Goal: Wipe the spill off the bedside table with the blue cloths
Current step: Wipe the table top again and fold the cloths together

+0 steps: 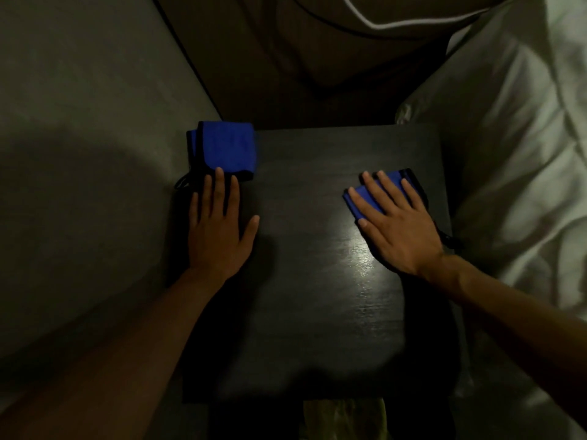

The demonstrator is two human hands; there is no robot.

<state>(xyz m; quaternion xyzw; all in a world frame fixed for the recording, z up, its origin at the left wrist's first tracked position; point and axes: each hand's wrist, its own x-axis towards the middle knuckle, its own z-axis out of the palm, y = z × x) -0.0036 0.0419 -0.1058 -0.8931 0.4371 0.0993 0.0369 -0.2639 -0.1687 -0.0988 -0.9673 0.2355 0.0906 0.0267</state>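
In a dim bedroom, a person's two hands lie flat on a dark wood-grain desk [317, 173] wedged between a grey wall [79, 122] and a bed [524, 154] with rumpled white sheets. The left hand [219, 227], fingers straight and together, rests on the desk's left side, its fingertips touching the near edge of a folded blue cloth [228, 147] with black trim that sits on the far-left corner. The right hand [397, 227], fingers spread and straight, presses a second blue cloth [370, 193] down near the right edge; neither hand curls around anything. A patch of reflected light [359, 252] gleams on the surface just below the right hand; whether it is wet cannot be told. A brown padded headboard [301, 58] rises beyond the desk's far edge.
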